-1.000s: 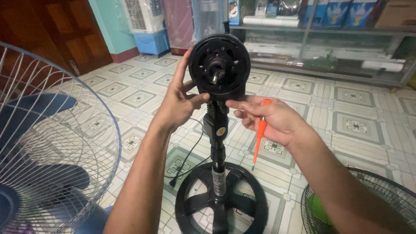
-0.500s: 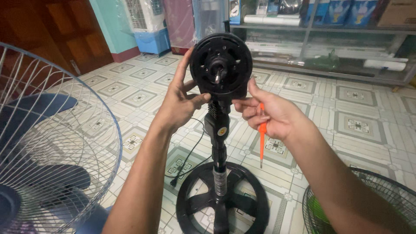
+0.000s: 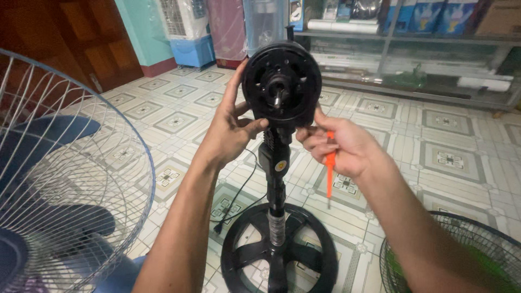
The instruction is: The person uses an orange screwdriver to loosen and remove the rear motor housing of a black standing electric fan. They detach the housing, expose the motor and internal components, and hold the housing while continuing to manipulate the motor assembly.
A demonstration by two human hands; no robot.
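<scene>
With its wire guards already off, one grille (image 3: 65, 179) leaning at the left over blue blades and another grille (image 3: 461, 255) lying low at the right, the black stand fan (image 3: 277, 179) rises bare on its round base (image 3: 279, 255) on the tiled floor, so I judge the stripping well along and only the motor head (image 3: 281, 81) left to open. Nothing blocks the front shaft; the left hand (image 3: 230, 130) clasps the head's side, while the right hand (image 3: 339, 144) pinches its lower edge with an orange screwdriver (image 3: 329, 168) tucked hanging in its fingers.
</scene>
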